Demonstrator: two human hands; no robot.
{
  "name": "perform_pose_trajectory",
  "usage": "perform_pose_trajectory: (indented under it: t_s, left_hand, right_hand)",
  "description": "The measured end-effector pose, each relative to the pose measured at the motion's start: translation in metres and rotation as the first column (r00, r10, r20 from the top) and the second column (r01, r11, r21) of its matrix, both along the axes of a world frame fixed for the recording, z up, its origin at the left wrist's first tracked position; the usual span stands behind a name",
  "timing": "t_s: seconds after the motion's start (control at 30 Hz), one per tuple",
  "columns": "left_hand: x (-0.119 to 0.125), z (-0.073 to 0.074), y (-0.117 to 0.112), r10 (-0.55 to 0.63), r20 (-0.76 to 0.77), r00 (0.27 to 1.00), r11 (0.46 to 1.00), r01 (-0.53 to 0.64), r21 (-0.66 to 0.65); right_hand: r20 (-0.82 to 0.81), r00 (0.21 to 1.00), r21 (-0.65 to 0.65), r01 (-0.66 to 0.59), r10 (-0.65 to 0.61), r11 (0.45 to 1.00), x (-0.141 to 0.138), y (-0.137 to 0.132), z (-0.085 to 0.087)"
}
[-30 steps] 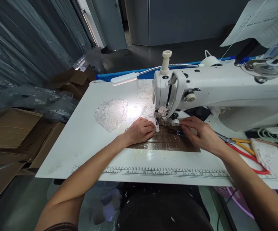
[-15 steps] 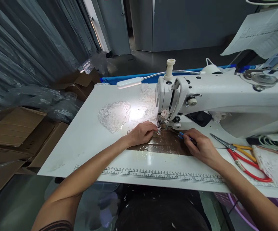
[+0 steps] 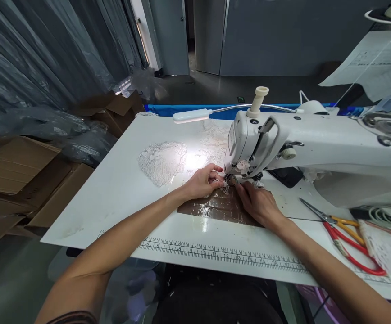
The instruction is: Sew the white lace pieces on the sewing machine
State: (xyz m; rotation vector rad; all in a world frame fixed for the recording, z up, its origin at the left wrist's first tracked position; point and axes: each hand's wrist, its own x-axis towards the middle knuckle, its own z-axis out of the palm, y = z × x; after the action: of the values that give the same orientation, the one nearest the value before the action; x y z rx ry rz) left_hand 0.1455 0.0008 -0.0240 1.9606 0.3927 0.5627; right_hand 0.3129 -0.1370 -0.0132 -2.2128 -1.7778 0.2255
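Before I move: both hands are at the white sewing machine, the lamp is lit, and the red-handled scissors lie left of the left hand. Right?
No: the red-handled scissors lie to the right of the right hand, not left of the left hand, as the head view shows. The rest stands: both hands are at the white sewing machine, and the lamp is lit.

Sewing workshop: white sewing machine (image 3: 330,141), ruler-marked table (image 3: 111,195), cardboard boxes (image 3: 16,164).

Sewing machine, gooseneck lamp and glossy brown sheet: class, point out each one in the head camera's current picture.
Sewing machine (image 3: 330,141): head view, on its white horizontal arm.
Gooseneck lamp (image 3: 191,116): head view, on its lamp head.
Glossy brown sheet (image 3: 223,208): head view, on its bare middle.
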Motion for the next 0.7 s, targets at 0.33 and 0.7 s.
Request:
perform_pose_trajectory:
  t_s: [0.33, 0.7]
  left_hand:
    - [0.003, -0.007, 0.007, 0.052, -0.032, 0.998, 0.996, -0.054, -0.073]
    - [0.003, -0.005, 0.001, 0.089, -0.024, 0.996, 0.996, -0.089, 0.016]
  right_hand:
    - [0.148, 0.988, -0.007, -0.031, 0.031, 1.0, -0.012, 0.016, -0.002]
    - [0.11, 0.994, 0.08, -0.038, 0.029, 0.996, -0.017, 0.024, -0.006]
